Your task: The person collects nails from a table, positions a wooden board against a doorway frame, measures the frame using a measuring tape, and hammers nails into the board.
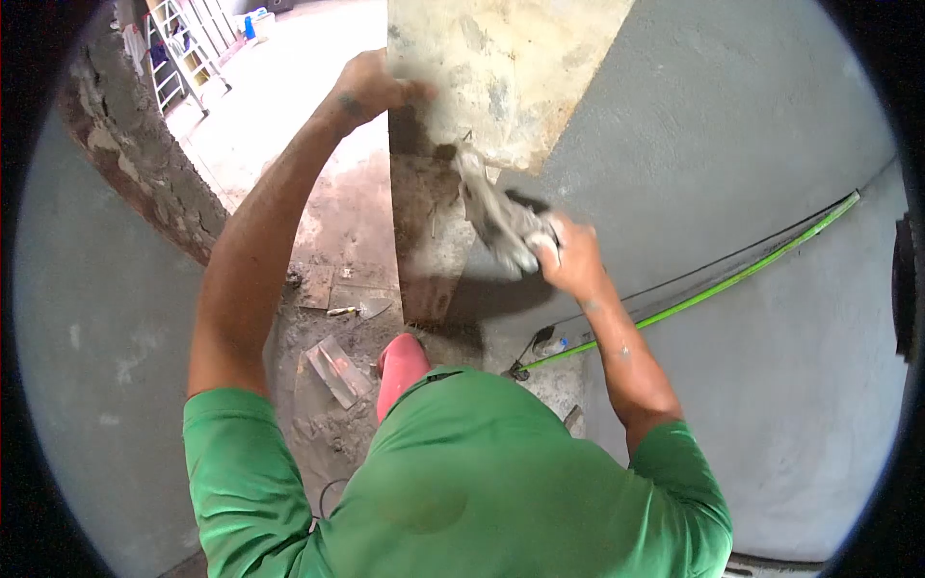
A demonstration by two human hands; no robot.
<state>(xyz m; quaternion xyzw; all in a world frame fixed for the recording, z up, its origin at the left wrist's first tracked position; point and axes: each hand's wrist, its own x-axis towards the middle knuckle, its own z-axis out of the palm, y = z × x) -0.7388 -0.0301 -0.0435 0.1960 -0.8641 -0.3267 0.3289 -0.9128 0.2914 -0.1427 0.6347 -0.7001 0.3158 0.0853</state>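
Glare bleaches the upper-left floor (279,91), motion blurs the right hand (570,254), and fisheye distortion bows the dark edges.

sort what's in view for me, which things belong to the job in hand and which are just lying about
Seemingly in the job:
board, left hand at its edge
blurred greyish thing, perhaps a cloth, in the right hand

Apparently lying or standing about, unheld:
pointed trowel
flat trowel
green strip
ladder
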